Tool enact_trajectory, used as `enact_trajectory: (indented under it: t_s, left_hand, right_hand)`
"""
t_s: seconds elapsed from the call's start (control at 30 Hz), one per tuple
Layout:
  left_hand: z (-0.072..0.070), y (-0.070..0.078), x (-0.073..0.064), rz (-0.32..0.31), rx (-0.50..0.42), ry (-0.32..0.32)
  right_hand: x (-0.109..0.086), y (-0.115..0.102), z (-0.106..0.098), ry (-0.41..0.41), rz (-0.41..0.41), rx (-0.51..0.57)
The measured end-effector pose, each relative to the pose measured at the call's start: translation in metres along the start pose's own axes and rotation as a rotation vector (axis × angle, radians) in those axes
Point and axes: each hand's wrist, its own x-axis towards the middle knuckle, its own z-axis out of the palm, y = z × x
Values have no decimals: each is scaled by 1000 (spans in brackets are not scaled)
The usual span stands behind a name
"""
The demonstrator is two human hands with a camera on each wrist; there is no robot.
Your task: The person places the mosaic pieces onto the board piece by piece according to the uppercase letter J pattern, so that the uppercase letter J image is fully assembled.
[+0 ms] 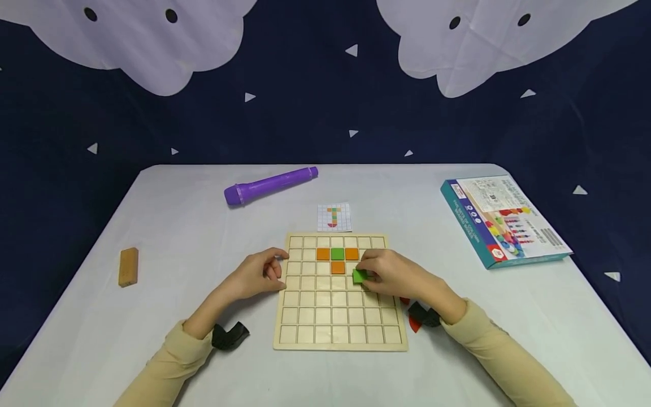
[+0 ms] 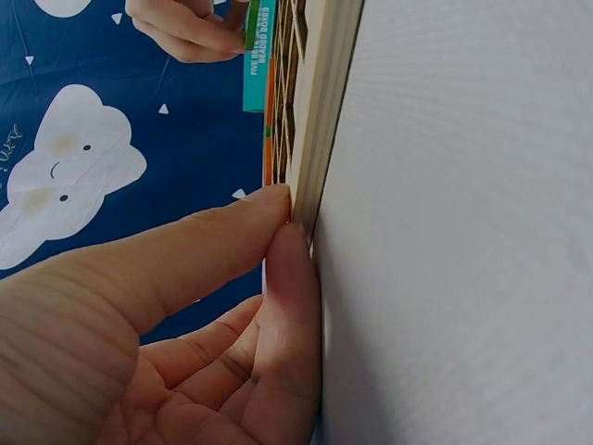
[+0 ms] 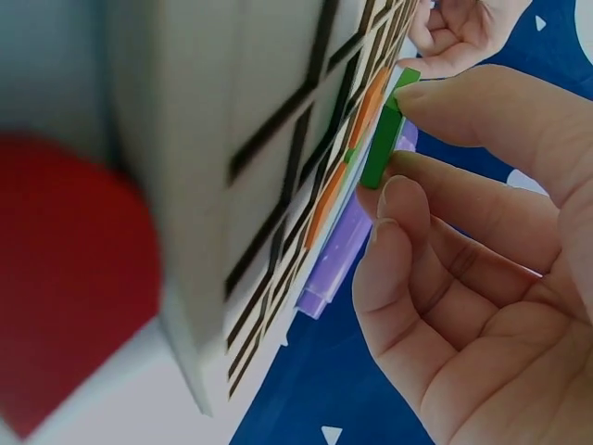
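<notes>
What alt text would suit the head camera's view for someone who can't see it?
The fingers of a person's right hand pinch a green tile over a wooden grid board, while the left hand touches its left edge. On the board, three orange tiles and another green one form a T. A pattern card and purple stick lie beyond.

Free lane across the worktop (image 1: 178, 237) at centre left, between wooden block (image 1: 128, 267) and left hand (image 1: 256, 274), purple stick (image 1: 272, 185) barring upper centre, box (image 1: 506, 220) obstructing upper right, right hand (image 1: 394, 274) blocking mid-right of the board (image 1: 330, 298)
</notes>
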Motion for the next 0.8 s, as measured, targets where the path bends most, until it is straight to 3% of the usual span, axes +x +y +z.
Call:
enact_trajectory:
  t_s: [0.8]
  left_hand:
    - [-1, 2, 1, -24, 9, 0]
  right_hand:
    - [24, -19, 4, -110, -1, 0]
